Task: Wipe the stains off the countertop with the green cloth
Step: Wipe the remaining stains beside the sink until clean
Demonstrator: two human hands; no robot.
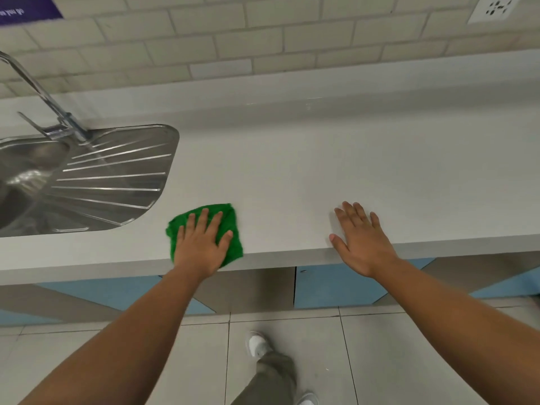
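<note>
A folded green cloth (230, 220) lies on the white countertop (292, 176) close to its front edge, just right of the sink. My left hand (201, 244) presses flat on the cloth with straight, spread fingers. My right hand (362, 238) rests flat on the bare countertop further right, fingers straight, its palm over the front edge. No stains stand out on the white surface from here.
A steel sink with a ribbed drainer (117, 176) and a tap (55, 112) fills the left side. A tiled wall (263, 39) runs behind, with a socket (495, 8) at the upper right. Blue cabinet doors (336, 285) and a tiled floor lie below.
</note>
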